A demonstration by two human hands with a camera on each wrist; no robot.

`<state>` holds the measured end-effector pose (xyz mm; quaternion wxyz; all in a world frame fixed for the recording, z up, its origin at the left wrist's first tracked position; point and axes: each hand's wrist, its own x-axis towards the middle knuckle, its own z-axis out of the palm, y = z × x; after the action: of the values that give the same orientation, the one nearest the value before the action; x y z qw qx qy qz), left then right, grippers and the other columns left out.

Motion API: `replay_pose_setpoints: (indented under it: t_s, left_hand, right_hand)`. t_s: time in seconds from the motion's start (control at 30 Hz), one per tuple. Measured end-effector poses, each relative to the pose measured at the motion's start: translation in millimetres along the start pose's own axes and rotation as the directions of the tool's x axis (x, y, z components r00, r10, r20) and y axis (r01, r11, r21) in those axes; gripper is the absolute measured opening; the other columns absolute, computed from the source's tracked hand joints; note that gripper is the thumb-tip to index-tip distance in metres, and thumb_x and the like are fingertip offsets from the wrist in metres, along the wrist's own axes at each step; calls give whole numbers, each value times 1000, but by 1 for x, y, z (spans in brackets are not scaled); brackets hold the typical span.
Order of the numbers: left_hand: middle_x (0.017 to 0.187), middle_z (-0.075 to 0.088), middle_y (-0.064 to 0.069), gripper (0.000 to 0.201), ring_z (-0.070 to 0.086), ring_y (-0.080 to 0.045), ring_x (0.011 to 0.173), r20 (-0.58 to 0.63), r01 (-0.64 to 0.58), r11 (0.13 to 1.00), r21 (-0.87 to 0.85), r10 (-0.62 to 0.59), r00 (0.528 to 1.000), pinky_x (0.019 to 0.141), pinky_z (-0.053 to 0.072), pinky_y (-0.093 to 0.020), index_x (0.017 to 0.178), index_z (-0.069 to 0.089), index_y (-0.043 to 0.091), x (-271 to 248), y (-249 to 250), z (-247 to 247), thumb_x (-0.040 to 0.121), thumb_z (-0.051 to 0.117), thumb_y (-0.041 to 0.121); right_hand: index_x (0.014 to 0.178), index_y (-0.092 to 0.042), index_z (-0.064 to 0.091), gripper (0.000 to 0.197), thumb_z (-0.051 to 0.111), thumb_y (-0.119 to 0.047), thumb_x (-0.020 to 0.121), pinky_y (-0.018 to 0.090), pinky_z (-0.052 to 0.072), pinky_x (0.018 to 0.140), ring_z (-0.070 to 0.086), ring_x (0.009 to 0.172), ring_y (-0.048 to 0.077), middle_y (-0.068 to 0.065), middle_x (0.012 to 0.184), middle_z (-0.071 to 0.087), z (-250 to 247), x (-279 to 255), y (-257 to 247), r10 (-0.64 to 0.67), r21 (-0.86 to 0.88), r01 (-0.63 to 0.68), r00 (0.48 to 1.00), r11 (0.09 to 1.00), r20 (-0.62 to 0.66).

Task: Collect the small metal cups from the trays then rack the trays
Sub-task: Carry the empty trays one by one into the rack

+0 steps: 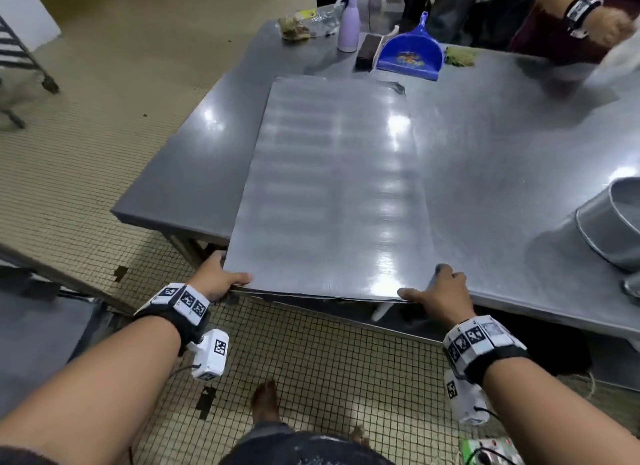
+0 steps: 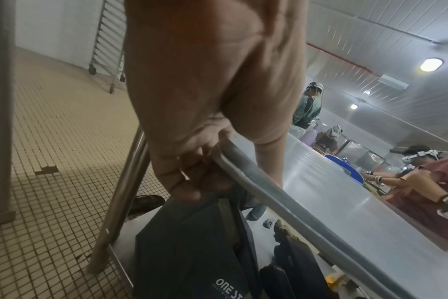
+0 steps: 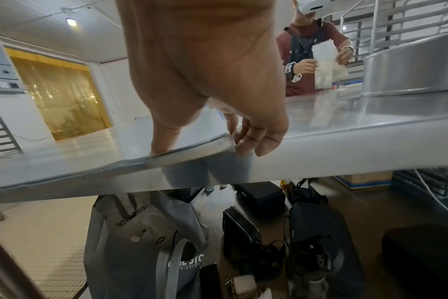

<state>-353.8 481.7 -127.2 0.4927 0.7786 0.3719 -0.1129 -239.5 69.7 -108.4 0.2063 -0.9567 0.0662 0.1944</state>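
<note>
Cup collection looks done for this tray (image 1: pixel 329 187): its surface shows no cups, so the step in hand is racking. It lies flat on the steel table (image 1: pixel 502 145), near short edge overhanging the table's front, long axis running straight away from the person toward the blue dustpan (image 1: pixel 410 50). Left hand (image 1: pixel 216 277) grips the near-left corner, thumb on top and fingers curled under the rim; right hand (image 1: pixel 440 291) grips the near-right corner with thumb on top, its fingers bent beside the rim. Next move likely calls for a level lift and a turn left to the wheeled rack (image 2: pixel 108 40).
</note>
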Motion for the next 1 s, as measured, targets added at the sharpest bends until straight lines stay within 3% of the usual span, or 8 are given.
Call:
replay_pose_setpoints:
  t_s: [0.1, 0.2, 0.33, 0.57, 0.63, 0.77, 0.87, 1.0]
  left_hand:
    - [132, 60, -9, 84, 57, -19, 104, 36, -17, 999, 40, 15, 999, 86, 45, -27, 145, 39, 8, -14, -1, 10, 76, 86, 14]
    - [135, 59, -4, 100, 57, -19, 114, 113, -19, 998, 53, 13, 993, 103, 44, -35, 145, 37, 11, -28, -2, 17, 65, 93, 27]
    - [130, 59, -5, 98, 55, -22, 117, 166, -29, 996, 85, 14, 986, 105, 42, -36, 144, 34, 9, -44, -8, 27, 66, 92, 16]
    - [138, 54, -4, 130, 54, -24, 125, 268, -53, 987, 151, 11, 963, 112, 41, -43, 150, 23, 12, -59, -17, 23, 47, 96, 42]
    - [131, 58, -3, 114, 59, -21, 116, 259, -75, 991, 110, 44, 965, 105, 46, -39, 146, 31, 13, -60, -13, 24, 56, 92, 47]
    - [95, 63, 6, 29, 62, -10, 83, 65, -95, 995, 22, 94, 993, 72, 50, -29, 118, 50, 18, -54, 3, 30, 95, 66, 26]
    - [106, 68, -3, 28, 66, -23, 94, -6, -115, 992, 48, 115, 993, 88, 53, -39, 117, 55, 14, -36, 10, 26, 95, 65, 27]
    - [115, 68, -5, 34, 67, -26, 105, 74, -91, 996, 19, 89, 993, 97, 53, -47, 118, 54, 16, -11, 7, 16, 90, 72, 24]
  right_hand:
    - [140, -8, 32, 105, 89, -52, 63, 45, 47, 99, 51, 121, 35, 17, 137, 37, -13, 0, 15, -13, 18, 12, 998, 1000, 61]
    - [142, -8, 26, 106, 89, -48, 66, 46, 44, 101, 49, 125, 39, 21, 142, 33, -25, 1, 24, -9, -28, 13, 990, 1000, 141]
    - [136, -12, 25, 110, 92, -50, 58, 42, 48, 90, 53, 118, 36, 19, 134, 44, -34, 3, 35, 2, -127, 25, 978, 992, 208]
    - [126, -14, 17, 108, 94, -47, 58, 36, 53, 81, 63, 101, 29, 17, 115, 63, -38, 4, 48, 51, -122, -9, 935, 993, 352]
    - [128, -9, 22, 94, 85, -49, 71, 40, 53, 84, 61, 105, 31, 23, 127, 57, -39, 6, 46, 33, 55, -51, 956, 997, 291]
    - [148, -6, 23, 72, 61, -40, 97, 43, 46, 95, 49, 130, 40, 19, 155, 37, -38, 11, 36, 60, 227, -86, 991, 970, 117]
    - [143, -10, 33, 55, 57, -33, 98, 42, 45, 98, 55, 123, 41, 22, 143, 50, -31, 14, 35, 96, 176, -102, 994, 979, 44]
    - [140, -18, 37, 54, 62, -31, 95, 41, 46, 91, 57, 116, 41, 22, 137, 54, -31, 12, 36, 108, 166, -111, 994, 980, 23]
